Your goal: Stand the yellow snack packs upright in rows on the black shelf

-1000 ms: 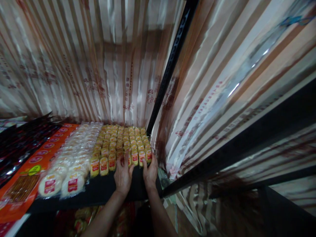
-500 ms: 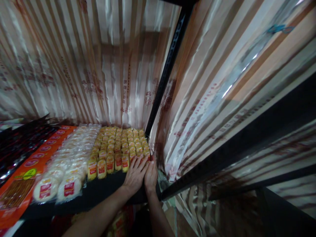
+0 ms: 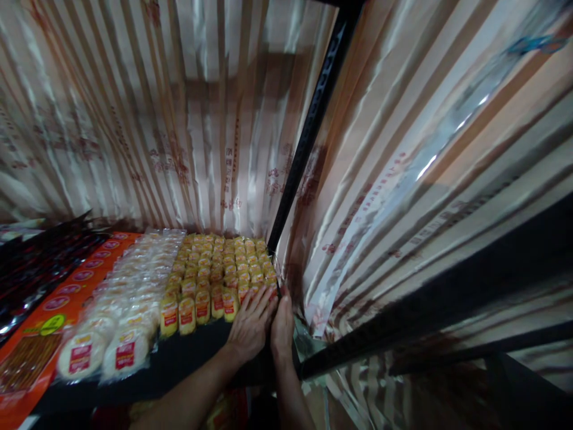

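Small yellow wrapped cakes (image 3: 203, 303) with red labels stand upright in tight rows on a dark shelf (image 3: 192, 352). My left hand (image 3: 253, 322) lies with its fingers stretched over the front of the rightmost rows, hiding several labels. Beside it my right hand (image 3: 282, 331) stands on edge at the right end of the rows, fingers straight and pointing up the shelf. The two hands nearly touch. What the right palm touches is hidden.
Left of the cakes are two rows of round white wrapped cakes (image 3: 126, 353), then orange packets (image 3: 49, 325) and dark shiny packets (image 3: 40, 269). A black metal post (image 3: 308, 131) rises at the back right corner. Pleated printed plastic sheeting (image 3: 210, 119) hangs behind; a dark beam (image 3: 403, 298) runs to the right.
The view has shifted slightly, so everything sits a little lower, and the hands a little further right. Both hands keep their places against the cakes; the cakes look unchanged.
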Demonstrator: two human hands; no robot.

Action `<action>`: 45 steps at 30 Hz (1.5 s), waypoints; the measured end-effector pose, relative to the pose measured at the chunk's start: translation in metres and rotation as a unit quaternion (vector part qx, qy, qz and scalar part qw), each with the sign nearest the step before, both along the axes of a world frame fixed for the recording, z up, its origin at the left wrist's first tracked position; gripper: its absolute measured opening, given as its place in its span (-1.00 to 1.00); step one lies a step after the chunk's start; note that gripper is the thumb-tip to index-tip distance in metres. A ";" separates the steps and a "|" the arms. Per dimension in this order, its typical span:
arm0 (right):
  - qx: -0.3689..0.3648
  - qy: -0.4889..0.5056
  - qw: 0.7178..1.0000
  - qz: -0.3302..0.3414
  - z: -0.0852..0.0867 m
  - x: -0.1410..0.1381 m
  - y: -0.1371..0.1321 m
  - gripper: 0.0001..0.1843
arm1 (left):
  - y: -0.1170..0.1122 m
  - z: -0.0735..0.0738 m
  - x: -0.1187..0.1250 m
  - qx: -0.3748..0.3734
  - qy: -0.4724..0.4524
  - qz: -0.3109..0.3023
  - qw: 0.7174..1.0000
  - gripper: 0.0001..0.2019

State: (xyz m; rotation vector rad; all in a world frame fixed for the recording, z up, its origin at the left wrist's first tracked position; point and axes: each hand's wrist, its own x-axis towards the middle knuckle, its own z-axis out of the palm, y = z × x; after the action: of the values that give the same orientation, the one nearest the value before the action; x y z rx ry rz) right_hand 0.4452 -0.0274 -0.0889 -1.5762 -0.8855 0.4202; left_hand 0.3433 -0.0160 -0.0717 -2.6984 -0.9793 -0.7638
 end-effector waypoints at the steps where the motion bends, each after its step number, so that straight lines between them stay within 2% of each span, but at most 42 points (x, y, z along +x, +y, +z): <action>1: -0.005 0.006 1.000 -0.001 0.001 -0.001 0.001 -0.37 | 0.000 0.000 0.000 0.000 -0.001 -0.002 1.000 -0.47; 4: -0.010 -0.006 1.000 0.004 0.002 -0.006 -0.001 -0.38 | 0.001 -0.002 -0.001 0.009 -0.005 -0.003 1.000 -0.47; 8: -0.011 -0.022 1.000 0.000 0.004 -0.005 -0.002 -0.37 | 0.001 -0.008 0.000 0.037 -0.018 0.026 0.999 -0.51; 14: -0.018 -0.022 0.999 0.021 0.016 0.006 0.018 -0.35 | -0.001 -0.006 0.001 0.068 -0.033 0.058 0.995 -0.55; 20: -0.070 -0.015 0.997 0.034 0.022 0.012 0.041 -0.21 | -0.004 -0.001 0.001 0.040 -0.069 0.074 0.994 -0.55; 26: -0.057 -0.024 0.996 0.057 0.024 0.015 0.056 -0.24 | -0.003 -0.005 0.003 -0.008 -0.090 0.087 0.992 -0.55; 30: -0.096 -0.008 0.993 0.074 0.028 0.014 0.056 -0.23 | -0.002 -0.007 0.004 -0.024 -0.085 0.083 0.993 -0.52; 34: -0.145 -0.029 0.987 0.065 0.043 0.014 0.055 -0.20 | -0.001 -0.009 0.005 -0.013 -0.090 0.084 0.992 -0.53; 37: -0.172 -0.068 0.979 0.090 0.060 0.014 0.063 -0.23 | 0.000 -0.010 0.005 0.005 -0.095 0.088 0.992 -0.54; 42: -0.302 -0.123 0.936 0.130 0.090 0.018 0.089 -0.30 | 0.001 -0.008 0.004 0.035 -0.103 0.081 0.991 -0.54; 45: -0.330 -0.166 0.921 0.125 0.105 0.026 0.099 -0.31 | 0.001 -0.005 0.004 0.040 -0.106 0.080 0.990 -0.53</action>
State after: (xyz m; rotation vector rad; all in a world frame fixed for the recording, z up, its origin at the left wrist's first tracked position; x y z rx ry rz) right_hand 0.4713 0.0719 0.0164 -2.2034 -1.3037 0.6966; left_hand 0.3468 -0.0152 -0.0767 -2.4711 -1.1684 -1.0482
